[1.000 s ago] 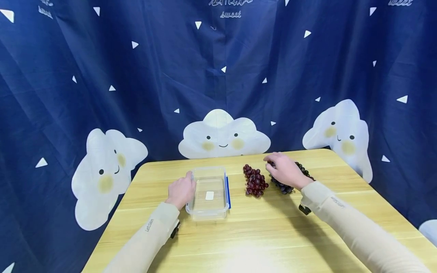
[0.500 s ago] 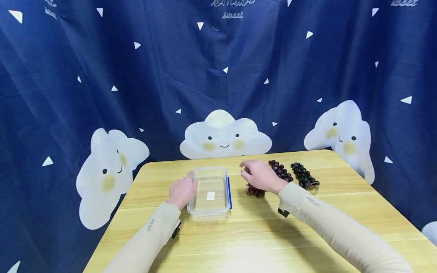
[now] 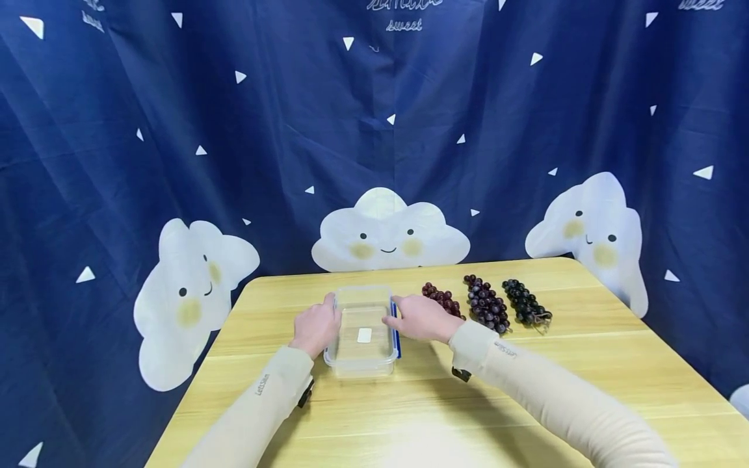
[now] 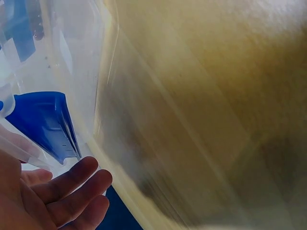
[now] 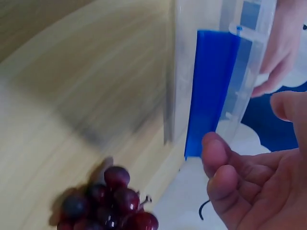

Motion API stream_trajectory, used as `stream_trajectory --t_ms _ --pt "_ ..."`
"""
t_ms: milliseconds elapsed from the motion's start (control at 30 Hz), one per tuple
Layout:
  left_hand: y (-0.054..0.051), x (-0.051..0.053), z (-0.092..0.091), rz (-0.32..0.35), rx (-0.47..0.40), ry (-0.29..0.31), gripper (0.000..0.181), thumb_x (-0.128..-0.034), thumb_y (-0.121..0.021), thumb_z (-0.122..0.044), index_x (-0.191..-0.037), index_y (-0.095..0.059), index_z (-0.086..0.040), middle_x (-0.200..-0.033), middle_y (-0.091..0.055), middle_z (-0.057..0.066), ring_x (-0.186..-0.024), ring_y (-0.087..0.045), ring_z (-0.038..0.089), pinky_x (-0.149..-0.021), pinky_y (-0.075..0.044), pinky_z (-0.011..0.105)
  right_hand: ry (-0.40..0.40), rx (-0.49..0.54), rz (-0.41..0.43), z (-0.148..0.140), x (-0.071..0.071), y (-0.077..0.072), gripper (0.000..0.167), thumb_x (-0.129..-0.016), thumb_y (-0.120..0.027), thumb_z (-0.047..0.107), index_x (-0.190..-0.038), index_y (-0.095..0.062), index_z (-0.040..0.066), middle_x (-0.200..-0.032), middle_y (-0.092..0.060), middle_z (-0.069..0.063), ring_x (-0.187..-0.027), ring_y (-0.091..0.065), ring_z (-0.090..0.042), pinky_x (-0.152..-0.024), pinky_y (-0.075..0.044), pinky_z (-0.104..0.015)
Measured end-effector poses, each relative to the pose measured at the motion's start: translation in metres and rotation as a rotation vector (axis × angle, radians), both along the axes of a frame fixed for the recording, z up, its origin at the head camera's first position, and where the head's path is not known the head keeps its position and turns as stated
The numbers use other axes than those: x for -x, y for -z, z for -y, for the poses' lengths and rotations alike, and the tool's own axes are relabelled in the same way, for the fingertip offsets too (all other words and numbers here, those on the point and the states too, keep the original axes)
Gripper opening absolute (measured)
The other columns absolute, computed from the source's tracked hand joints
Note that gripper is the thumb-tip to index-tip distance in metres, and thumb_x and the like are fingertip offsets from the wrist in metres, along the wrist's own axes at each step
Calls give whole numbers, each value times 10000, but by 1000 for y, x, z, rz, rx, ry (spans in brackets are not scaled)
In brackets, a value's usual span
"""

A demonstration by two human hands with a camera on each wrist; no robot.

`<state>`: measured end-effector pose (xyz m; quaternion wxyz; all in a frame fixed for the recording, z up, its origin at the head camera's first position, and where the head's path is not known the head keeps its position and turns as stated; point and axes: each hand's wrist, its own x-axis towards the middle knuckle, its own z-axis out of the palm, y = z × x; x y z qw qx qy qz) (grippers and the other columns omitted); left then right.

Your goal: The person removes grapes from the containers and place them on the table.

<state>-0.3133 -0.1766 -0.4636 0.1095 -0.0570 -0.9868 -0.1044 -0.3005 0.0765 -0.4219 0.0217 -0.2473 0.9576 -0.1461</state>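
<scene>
A clear plastic food container (image 3: pixel 361 370) with blue side latches sits on the table, a white square label showing on it. My left hand (image 3: pixel 317 326) holds its left rim; in the left wrist view the thumb side is behind the rim and the fingers (image 4: pixel 79 191) bend beside a blue latch (image 4: pixel 45 120). At the container's right side is my right hand (image 3: pixel 422 317), thumb apart from loosely bent fingers. In the right wrist view those fingertips (image 5: pixel 216 155) are close to the blue latch (image 5: pixel 211 91); contact cannot be told.
Red grapes (image 3: pixel 443 299) lie just beyond the right hand, partly hidden by it. Farther right are a bunch of purple grapes (image 3: pixel 487 305) and a bunch of black grapes (image 3: pixel 525 302). A blue curtain (image 3: pixel 374 130) hangs behind the wooden table (image 3: pixel 526 370).
My right hand has moved left from over the grapes to the container's right side, uncovering the purple and black bunches. My left hand has stayed at the container's left rim.
</scene>
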Motion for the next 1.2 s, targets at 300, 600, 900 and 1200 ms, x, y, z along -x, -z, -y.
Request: stream_trajectory --t_ms 300,600,900,1200 --pt "2 2 -1 -10 3 3 465 -1036 -395 -300 -1449 -470 -100 -978 -724 203 -736 -689 314 -552 -505 461 -13 -74 -81 13 -2 15 683 -964 -643 371 -1430 -467 -97 -578 -483 72 -426 -379 -51 -387 -333 -223" --pt "3 6 -2 30 -6 -5 506 -1041 -356 -307 -1493 -421 -90 -973 -721 190 -642 -619 246 -533 -479 420 -21 -12 -113 15 -5 22 720 -966 -652 242 -1481 -339 -152 -557 -504 44 -396 -373 -48 -359 -331 -189" --pt "1 10 -2 65 -24 -17 514 -1045 -364 -305 -1519 -405 -109 -1017 -720 193 -630 -600 244 -520 -464 417 -16 37 -112 16 0 27 697 -968 -587 179 -1501 -287 -155 -523 -483 51 -375 -319 -36 -347 -295 -181" --pt "-3 18 1 111 -37 -31 553 -1042 -328 -325 -1554 -372 -121 -951 -711 192 -574 -548 234 -484 -427 379 8 63 -98 20 10 32 679 -986 -548 179 -1522 -266 -129 -578 -509 51 -408 -345 -36 -368 -316 -179"
